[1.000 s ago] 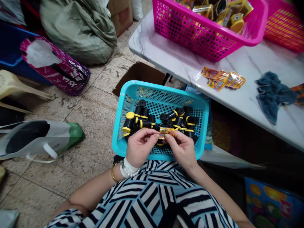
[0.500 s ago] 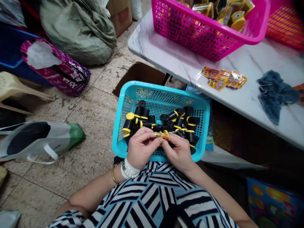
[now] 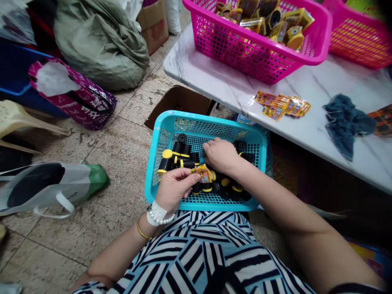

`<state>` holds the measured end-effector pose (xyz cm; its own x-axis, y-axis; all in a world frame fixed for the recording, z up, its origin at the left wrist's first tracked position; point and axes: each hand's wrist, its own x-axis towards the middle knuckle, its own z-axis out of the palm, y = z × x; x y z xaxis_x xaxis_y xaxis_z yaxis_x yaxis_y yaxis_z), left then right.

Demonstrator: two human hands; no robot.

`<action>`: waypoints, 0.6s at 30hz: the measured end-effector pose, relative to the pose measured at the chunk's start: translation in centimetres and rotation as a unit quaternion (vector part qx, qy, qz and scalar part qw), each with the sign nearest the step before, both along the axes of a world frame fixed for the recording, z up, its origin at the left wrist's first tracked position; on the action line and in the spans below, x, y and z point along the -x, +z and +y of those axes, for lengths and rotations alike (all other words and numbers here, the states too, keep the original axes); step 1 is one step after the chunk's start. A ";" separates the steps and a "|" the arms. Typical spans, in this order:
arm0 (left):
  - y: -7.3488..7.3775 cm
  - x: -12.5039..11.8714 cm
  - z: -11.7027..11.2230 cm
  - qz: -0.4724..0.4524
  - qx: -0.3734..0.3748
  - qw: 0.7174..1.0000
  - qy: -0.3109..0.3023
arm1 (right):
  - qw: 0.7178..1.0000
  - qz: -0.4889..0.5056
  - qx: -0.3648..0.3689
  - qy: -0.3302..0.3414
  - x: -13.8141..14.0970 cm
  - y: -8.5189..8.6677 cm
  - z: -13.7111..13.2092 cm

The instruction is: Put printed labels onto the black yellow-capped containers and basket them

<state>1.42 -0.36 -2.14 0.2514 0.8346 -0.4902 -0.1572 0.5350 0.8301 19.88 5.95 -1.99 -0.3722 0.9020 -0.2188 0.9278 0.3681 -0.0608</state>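
Observation:
My left hand [image 3: 175, 185] pinches a small orange-and-yellow printed plastic packet [image 3: 202, 173] between thumb and fingers, over the front part of a turquoise basket [image 3: 150, 175]. Inside the basket lie several small black canisters [image 3: 165, 164] with yellow caps, piled loosely. My right hand [image 3: 223, 156] is down in the middle of the basket, to the right of the packet and above it in the view. Its fingers are curled downward among the canisters; the fingertips and whatever they grip are hidden.
On the marble-patterned table [image 3: 226, 87] at right stand a pink basket [image 3: 245, 53] of packed canisters, a pile of orange packets [image 3: 283, 105] and a dark blue cloth [image 3: 347, 122]. An open carton [image 3: 180, 100] sits behind the turquoise basket. Bags [image 3: 73, 92] lie on the floor at left.
My right hand has let go of the packet and moved up and right into the basket. The packet stays in my left hand, its printed face now more visible.

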 end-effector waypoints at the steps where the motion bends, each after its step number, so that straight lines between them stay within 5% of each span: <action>1: 0.0 0.0 0.1 -0.007 0.011 1.000 -0.002 | 1.000 0.006 0.015 0.006 0.1 0.1 0.5; 5: 0.3 0.1 0.5 -0.034 0.037 0.999 0.003 | 0.967 0.242 0.046 -0.063 -1.5 1.4 0.7; 10: 0.5 0.1 0.8 -0.070 0.080 0.994 0.023 | 0.735 0.624 0.133 -0.230 -4.3 1.9 -3.5; 12: 0.6 0.0 1.0 -0.081 0.086 0.993 0.016 | 0.677 0.665 0.134 -0.285 -4.6 1.7 -5.7; 18: 1.1 -0.9 0.9 -0.081 0.085 0.993 -0.006 | 0.589 0.698 0.185 -0.362 -3.6 1.1 -9.7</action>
